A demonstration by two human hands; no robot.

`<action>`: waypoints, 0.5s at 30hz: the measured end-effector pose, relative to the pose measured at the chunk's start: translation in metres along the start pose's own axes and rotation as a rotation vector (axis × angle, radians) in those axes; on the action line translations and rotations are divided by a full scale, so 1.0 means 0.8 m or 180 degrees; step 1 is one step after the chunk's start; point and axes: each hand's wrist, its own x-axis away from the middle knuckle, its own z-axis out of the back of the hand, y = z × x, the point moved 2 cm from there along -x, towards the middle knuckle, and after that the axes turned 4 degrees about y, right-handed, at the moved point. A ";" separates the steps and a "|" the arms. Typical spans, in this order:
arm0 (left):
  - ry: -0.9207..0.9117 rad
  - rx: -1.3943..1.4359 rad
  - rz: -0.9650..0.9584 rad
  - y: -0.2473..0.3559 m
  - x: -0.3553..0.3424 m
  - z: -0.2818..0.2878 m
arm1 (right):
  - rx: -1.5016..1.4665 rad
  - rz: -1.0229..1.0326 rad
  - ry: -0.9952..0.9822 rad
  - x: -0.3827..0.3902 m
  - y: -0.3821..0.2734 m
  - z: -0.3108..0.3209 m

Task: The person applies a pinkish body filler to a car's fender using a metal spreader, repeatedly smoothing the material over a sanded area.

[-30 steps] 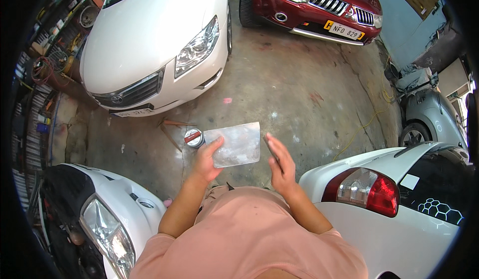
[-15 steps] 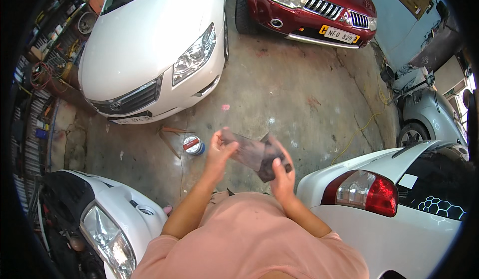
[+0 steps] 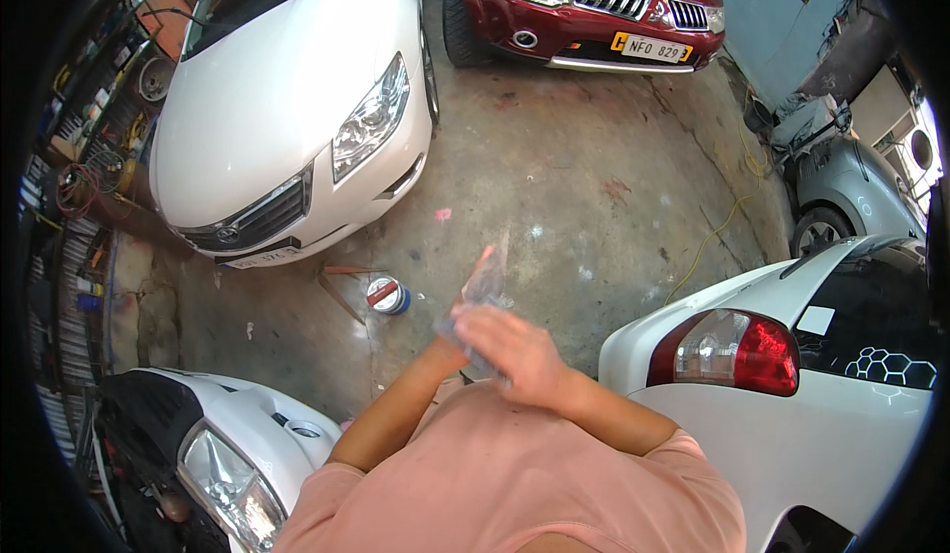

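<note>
In front of my chest both my hands are together around a thin grey sheet [image 3: 487, 288], whose kind I cannot make out. My left hand [image 3: 479, 270] supports it from behind, fingertips pointing up and away; most of this hand is hidden. Across it lies my right hand [image 3: 510, 343], fingers pressed together over the sheet and somewhat smeared by motion. Grey material shows beneath the right fingers and along their lower edge. Whether this is one folded sheet or two stacked pieces I cannot tell.
A white-lidded can [image 3: 388, 296] stands on the concrete floor [image 3: 554, 177] beside wooden legs [image 3: 341, 296]. White cars flank me: a headlight [image 3: 233, 489] at left, a tail light [image 3: 727, 352] at right. Ahead are a white car [image 3: 272, 108] and a red one [image 3: 604, 9]. A yellow cord [image 3: 708, 246] lies right.
My hands were apart, each holding dark sheet material between them. Now the right hand has moved left and lies over the left hand and the sheet. The view has shifted slightly.
</note>
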 end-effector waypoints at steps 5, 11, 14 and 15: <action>0.0268 0.0206 0.0063 -0.006 0.000 -0.001 | 0.0045 -0.0298 0.0512 0.010 0.038 -0.017; 0.0468 0.0175 -0.0114 -0.016 0.017 -0.008 | 0.0066 -0.0904 0.0841 -0.002 0.062 -0.020; 0.0435 0.0088 -0.0092 -0.012 0.016 -0.007 | -0.0105 -0.0435 0.0532 -0.004 0.010 -0.023; 0.0401 0.0108 -0.0105 -0.012 0.017 -0.008 | -0.0031 -0.0577 0.0709 -0.003 0.022 -0.024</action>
